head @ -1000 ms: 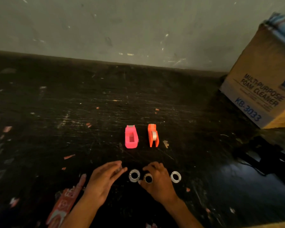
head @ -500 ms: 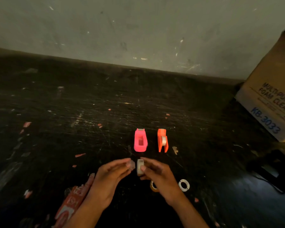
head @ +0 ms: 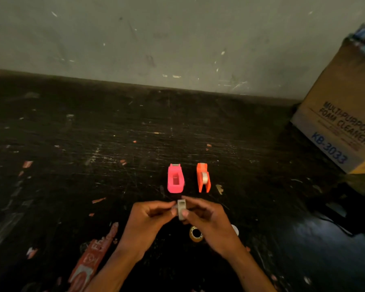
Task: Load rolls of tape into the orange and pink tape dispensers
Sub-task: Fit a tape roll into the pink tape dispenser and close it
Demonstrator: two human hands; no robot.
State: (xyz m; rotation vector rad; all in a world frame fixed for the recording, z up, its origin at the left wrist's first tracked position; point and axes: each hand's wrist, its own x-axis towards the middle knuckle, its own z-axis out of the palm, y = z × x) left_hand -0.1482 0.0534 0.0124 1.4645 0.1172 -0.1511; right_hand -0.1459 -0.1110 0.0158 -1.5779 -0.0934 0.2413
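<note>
A pink tape dispenser (head: 175, 181) lies on the dark table with its slot bare. Beside it on the right lies an orange tape dispenser (head: 203, 180) with a roll of tape in it. Just in front of the pink one, my right hand (head: 209, 223) pinches a small clear tape roll (head: 181, 209) held edge-on above the table. My left hand (head: 148, 222) meets it from the left, fingertips on the roll's side. A yellowish tape roll (head: 196, 234) lies flat under my right hand. A white roll (head: 235, 229) peeks out to the right of that hand.
A cardboard box marked foam cleaner (head: 341, 123) stands at the right against the grey wall. A red printed wrapper (head: 93, 255) lies near my left forearm. Paint flecks and scraps dot the scratched black tabletop (head: 93, 154). A dark cable heap (head: 335, 207) lies at right.
My right hand lifted one roll off the table and turned it edge-on. My left hand closed in on it. Both hands drew nearer the pink dispenser.
</note>
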